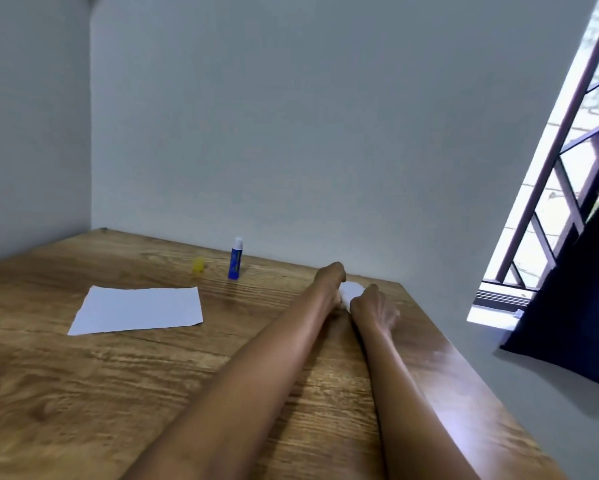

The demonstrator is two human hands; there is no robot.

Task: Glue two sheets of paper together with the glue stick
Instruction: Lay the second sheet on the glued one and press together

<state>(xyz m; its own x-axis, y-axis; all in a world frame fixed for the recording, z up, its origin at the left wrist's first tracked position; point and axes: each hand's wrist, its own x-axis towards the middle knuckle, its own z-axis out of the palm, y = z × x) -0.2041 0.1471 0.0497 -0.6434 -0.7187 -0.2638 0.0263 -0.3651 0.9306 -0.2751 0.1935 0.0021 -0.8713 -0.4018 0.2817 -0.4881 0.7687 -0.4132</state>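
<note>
A white sheet of paper (137, 309) lies flat on the wooden table (83, 393), left of centre. Behind it a blue glue stick (235, 259) stands upright without its cap, white glue tip showing. The yellow cap (198, 265) lies just left of the stick. Both my arms reach to the far right corner of the table. My left hand (330, 278) and my right hand (376, 306) meet there on a small white piece of paper (351, 291), mostly hidden between them. Both hands seem to pinch it.
A grey wall runs along the table's far edge and left side. To the right are the table's right edge, a barred window (568, 168) and a dark curtain (575, 306).
</note>
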